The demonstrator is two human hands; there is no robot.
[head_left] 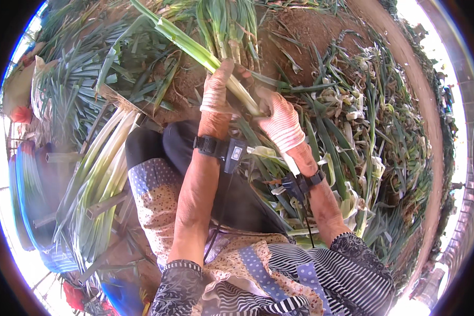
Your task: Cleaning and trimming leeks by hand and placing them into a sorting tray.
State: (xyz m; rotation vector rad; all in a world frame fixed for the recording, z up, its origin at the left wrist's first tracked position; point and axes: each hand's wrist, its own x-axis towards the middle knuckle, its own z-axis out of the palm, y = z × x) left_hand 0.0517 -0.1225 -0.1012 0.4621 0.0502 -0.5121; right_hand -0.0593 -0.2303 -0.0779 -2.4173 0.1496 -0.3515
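A long leek slants across in front of me, its broad green leaf end up to the left and its pale stalk running down to the right. My left hand, in a pale ribbed glove, is closed round the stalk about midway. Lower on the same stalk, my right hand in a similar glove has its fingers closed on it. A white length shows below the right wrist's glove, and I cannot tell whether it belongs to the same leek. Both wrists carry black strapped devices.
Several leeks lie over a metal frame to my left. More leeks stand bunched ahead, and a leafy heap lies far left. Stripped leaves pile up on the right. A blue tub sits lower left.
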